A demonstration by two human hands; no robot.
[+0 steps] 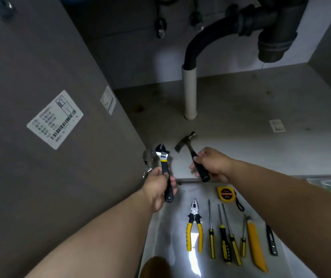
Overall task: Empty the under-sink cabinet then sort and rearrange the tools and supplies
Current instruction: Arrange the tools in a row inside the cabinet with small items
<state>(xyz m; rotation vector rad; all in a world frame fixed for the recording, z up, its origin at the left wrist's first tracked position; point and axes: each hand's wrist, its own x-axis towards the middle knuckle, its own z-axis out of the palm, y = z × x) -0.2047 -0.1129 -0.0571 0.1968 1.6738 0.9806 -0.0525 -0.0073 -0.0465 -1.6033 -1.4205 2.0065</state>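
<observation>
The grey under-sink cabinet [241, 109] filled the upper half of the frame, its floor bare apart from a white plastic standpipe [189, 93] rising at centre into a black curved drain hose [198, 43]. A white barcode label [55, 119] was stuck to the open cabinet door [30, 177] at the left of the frame.

At centre frame, the left hand [157, 186] was closed around the black handle of a black-and-yellow adjustable wrench [164, 169], whose steel jaw pointed up toward the cabinet. Just to its right, the right hand [214, 164] was wrapped around the black rubber grip of a dark steel claw hammer [190, 151], the head tilted up and left over the cabinet's front edge. The two hands were near each other but apart, both forearms reaching up from the bottom corners of the frame.

Below the hands, on the glossy light floor [170, 237] at lower centre, lay a row of tools: yellow-handled combination pliers [194, 227], four yellow-and-black screwdrivers [224, 235] side by side, a long yellow utility knife [256, 243] and a slim black tool [271, 240] at lower right. A yellow round tape measure [226, 193] sat above the row, just under the right wrist.
</observation>
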